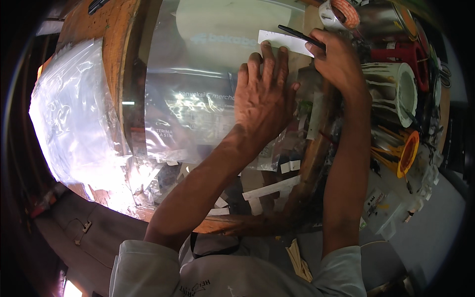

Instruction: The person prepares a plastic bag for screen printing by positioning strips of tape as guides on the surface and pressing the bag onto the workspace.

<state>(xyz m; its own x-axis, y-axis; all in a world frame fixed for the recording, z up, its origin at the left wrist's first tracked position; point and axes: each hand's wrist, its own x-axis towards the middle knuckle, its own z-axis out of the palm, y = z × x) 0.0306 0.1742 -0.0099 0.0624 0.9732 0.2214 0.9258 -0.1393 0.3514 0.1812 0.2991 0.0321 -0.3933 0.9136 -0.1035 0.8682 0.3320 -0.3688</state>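
Wooden tabletop (pixel 116 27) at upper left; clear bags (pixel 74 109) heaped at left. Printed bag (pixel 198 81) in upper centre. At centre, left hand (pixel 264 91), slightly spread, with tips on white strip (pixel 271 37) at upper centre. Toward upper right, right hand (pixel 337 59) pinching slim black tool (pixel 297 34) over strip. Stained can (pixel 386 86) at right.

Your wood-edged desk (pixel 113 62) is carrying a pile of clear bags (pixel 74 109) on your left. A printed plastic bag (pixel 185 116) is lying before you, and white scraps (pixel 272 188) are littering the near side.
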